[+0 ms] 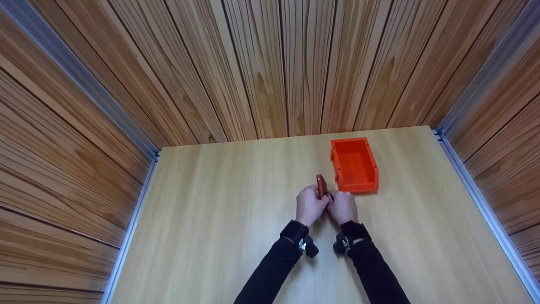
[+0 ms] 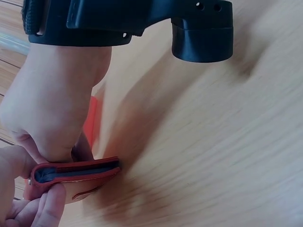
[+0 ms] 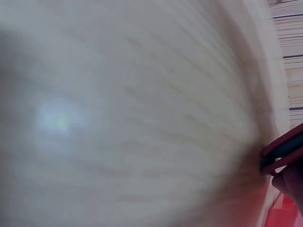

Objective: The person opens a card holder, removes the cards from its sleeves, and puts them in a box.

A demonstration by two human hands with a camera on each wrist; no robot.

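A folded red wallet [image 1: 322, 186] with a dark lining stands on edge between the two hands, above the table. My left hand [image 1: 310, 206] pinches it, fingers and thumb showing at its fold in the left wrist view, where the wallet [image 2: 78, 171] has a narrow gap between its two halves. On the other side my right hand [image 1: 342, 207] has its fingers curled against the wallet; part of their hold is hidden. At the right border of the right wrist view, the wallet [image 3: 284, 150] and a dark bit of a finger [image 3: 289, 182] appear.
An orange-red open bin [image 1: 356, 166] sits on the light wooden table [image 1: 219, 219], just beyond the right hand. Wood-panelled walls [image 1: 270, 84] with metal rails [image 1: 130, 228] enclose the table at the back and both sides. A camera [image 2: 202, 40] is strapped to the right wrist.
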